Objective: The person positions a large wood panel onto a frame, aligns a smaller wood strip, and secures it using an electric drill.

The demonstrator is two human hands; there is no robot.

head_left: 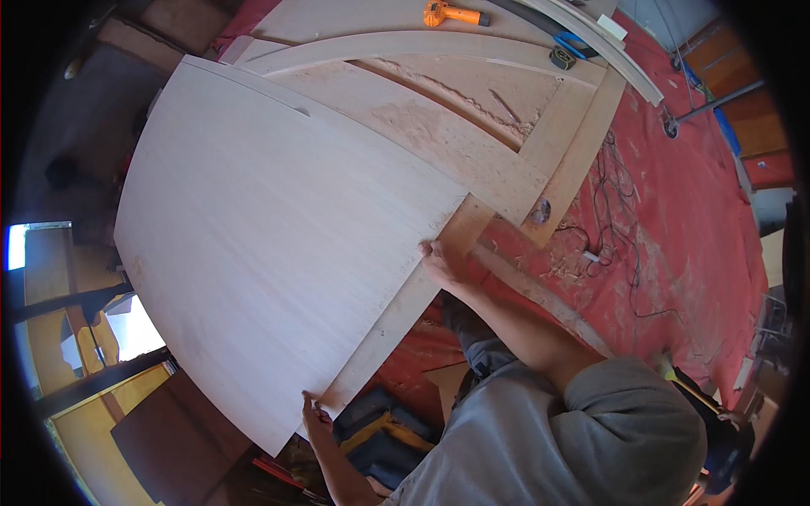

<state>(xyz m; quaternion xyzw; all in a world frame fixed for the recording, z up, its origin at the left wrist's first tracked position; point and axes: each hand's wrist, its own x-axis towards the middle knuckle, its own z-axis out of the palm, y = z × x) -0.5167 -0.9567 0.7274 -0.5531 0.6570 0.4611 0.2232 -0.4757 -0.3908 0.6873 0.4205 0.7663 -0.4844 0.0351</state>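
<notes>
A large, pale wooden panel [278,228] lies across the left and middle of the view. It rests over a wooden board frame [384,325], whose near member shows along the panel's edge. My left hand [315,415] grips that edge near the panel's closest corner, with fingers bent around it. Farther along the same edge, my right hand [439,263] is closed on it close to the other corner, its thumb side on top. How far the fingers reach underneath is hidden.
Behind the panel, a curved wooden piece [422,45] spans a dusty frame. An orange tool [454,14] and a tape measure [562,57] lie at the back. Red sheeting [683,261] covers the floor at right, with a loose dark cable [634,274] and shavings.
</notes>
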